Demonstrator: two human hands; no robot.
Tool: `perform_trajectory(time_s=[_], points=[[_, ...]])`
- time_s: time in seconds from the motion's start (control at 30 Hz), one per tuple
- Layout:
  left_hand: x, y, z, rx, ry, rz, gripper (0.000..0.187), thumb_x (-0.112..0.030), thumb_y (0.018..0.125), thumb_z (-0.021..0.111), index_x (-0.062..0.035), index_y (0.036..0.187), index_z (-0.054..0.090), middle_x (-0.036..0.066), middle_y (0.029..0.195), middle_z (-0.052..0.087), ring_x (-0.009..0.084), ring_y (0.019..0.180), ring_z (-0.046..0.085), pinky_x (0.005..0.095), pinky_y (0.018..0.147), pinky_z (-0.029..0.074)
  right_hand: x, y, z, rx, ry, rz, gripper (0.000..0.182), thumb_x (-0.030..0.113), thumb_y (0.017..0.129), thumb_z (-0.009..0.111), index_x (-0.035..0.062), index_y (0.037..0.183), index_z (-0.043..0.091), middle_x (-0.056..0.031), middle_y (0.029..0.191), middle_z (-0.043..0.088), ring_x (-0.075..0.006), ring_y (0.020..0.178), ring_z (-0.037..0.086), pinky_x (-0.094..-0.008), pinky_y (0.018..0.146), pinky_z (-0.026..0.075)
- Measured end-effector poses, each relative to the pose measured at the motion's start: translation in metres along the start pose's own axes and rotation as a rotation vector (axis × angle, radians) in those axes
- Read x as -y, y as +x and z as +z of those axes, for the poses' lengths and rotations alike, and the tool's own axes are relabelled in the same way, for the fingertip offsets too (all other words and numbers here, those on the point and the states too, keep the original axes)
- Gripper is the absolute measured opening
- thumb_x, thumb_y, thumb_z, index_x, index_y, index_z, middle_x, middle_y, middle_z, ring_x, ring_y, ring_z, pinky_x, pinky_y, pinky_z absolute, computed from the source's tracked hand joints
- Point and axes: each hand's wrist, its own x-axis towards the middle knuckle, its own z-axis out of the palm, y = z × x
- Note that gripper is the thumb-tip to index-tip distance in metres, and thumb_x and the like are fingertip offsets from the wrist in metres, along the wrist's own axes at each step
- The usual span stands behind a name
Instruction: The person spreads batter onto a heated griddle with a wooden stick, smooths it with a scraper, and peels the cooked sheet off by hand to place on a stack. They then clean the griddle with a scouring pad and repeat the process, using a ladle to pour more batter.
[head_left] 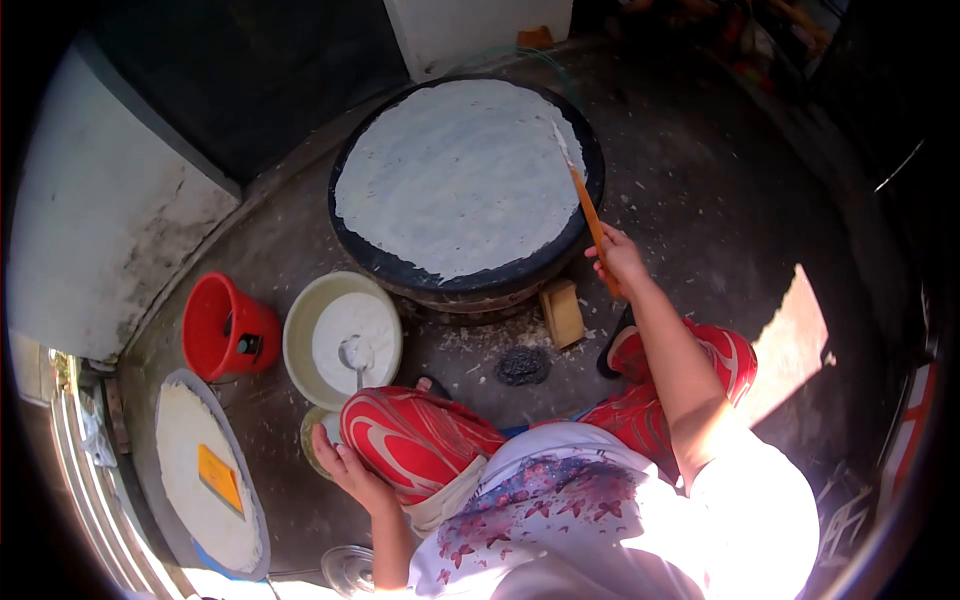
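My right hand (620,262) is closed round the wooden handle of a long, thin spatula (588,207). Its batter-coated tip lies over the right side of a wide sheet of pale batter (460,175). That sheet covers most of a big round black griddle (385,262). Beside my left knee, my left hand (350,470) has its fingers against a small greenish bowl (310,440), partly hidden by the hand and leg. Just beyond stands a pale basin (292,340) of white batter, with a metal ladle (352,352) resting in it.
A red bucket (215,325) stands left of the basin. Nearer, a large round tray (180,385) holds pale flat sheets with a yellow scraper (220,480) on top. A wooden block (562,313) and a dark mesh-like pad (523,366) lie before the griddle. White walls (120,210) border the left.
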Motion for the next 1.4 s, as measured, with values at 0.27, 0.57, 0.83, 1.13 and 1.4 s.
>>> perform_trajectory(time_s=[0.27,0.57,0.83,1.13,1.4], points=[[-0.004,0.0,0.011,0.009,0.28,0.245,0.046,-0.027,0.095,0.033,0.0047,0.128,0.036,0.018,0.135,0.031,0.0296,0.125,0.029,0.0381,0.103,0.021,-0.069,0.079,0.01,-0.353,-0.673,-0.683,0.034,0.022,0.09,0.045,0.0201,0.123,0.053,-0.0032,0.067,0.056,-0.0115,0.047,0.046,-0.0296,0.039,0.037],[-0.004,0.002,0.015,0.016,0.354,0.272,0.046,-0.026,0.095,0.031,0.0057,0.127,0.037,0.019,0.134,0.031,0.0307,0.125,0.029,0.0392,0.103,0.021,0.015,0.01,0.005,-0.005,0.098,0.004,0.037,0.016,0.094,0.037,0.0193,0.13,0.043,-0.0006,0.066,0.046,-0.0058,0.044,0.033,-0.0195,0.037,0.028],[-0.006,0.003,0.02,-0.002,0.345,0.281,0.046,-0.027,0.095,0.031,0.0057,0.127,0.037,0.019,0.133,0.032,0.0304,0.124,0.031,0.0393,0.102,0.022,0.03,0.077,0.025,-0.164,-0.402,-0.103,0.036,0.023,0.089,0.045,0.0161,0.123,0.052,-0.0093,0.082,0.061,-0.013,0.048,0.048,-0.0263,0.039,0.037],[-0.006,0.003,0.021,0.002,0.367,0.289,0.045,-0.025,0.095,0.031,0.0056,0.127,0.037,0.019,0.133,0.032,0.0305,0.124,0.03,0.0389,0.102,0.022,0.038,0.049,0.018,0.08,-0.035,-0.017,0.033,0.019,0.09,0.045,0.0187,0.122,0.054,-0.0007,0.068,0.052,-0.0082,0.045,0.041,-0.025,0.036,0.032],[-0.01,0.005,0.023,0.011,0.34,0.276,0.045,-0.026,0.094,0.031,0.0057,0.126,0.037,0.019,0.134,0.032,0.0309,0.123,0.032,0.0392,0.102,0.022,-0.026,0.056,0.013,-0.243,-0.542,-0.547,0.033,0.014,0.088,0.045,0.011,0.119,0.055,-0.0141,0.103,0.063,-0.0256,0.083,0.063,-0.0312,0.074,0.047]])
